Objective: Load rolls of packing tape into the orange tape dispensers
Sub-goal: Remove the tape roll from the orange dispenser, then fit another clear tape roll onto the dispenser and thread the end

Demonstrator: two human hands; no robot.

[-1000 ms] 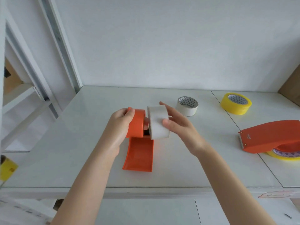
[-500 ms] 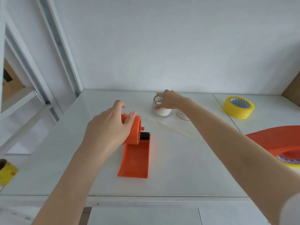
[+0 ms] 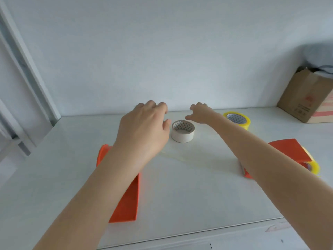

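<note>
Both hands reach forward over a white table [image 3: 180, 195], and neither grips anything. The left hand [image 3: 144, 127] hangs palm-down with its fingers loosely spread, its thumb tip close to the left side of a white roll of tape [image 3: 182, 131] — whether it touches the roll cannot be told. The right hand [image 3: 201, 112] is stretched out beyond the roll, fingers slack and apart, hovering just behind and above its far rim. The white roll lies flat on the table near the back wall, its cardboard core facing up. Under the left forearm lies an orange dispenser [image 3: 128, 199], flat on the table and partly hidden by the arm, with no roll seen in it. A thin clear strip of tape [image 3: 189, 162] lies on the table between the two arms. A yellow roll [image 3: 237, 120] sits flat behind the right forearm, near the wall. On the right, a second orange dispenser [image 3: 292, 152] rests on the table — a yellow roll shows at its far side. A cardboard box [image 3: 304, 100] stands in the right rear corner.
</note>
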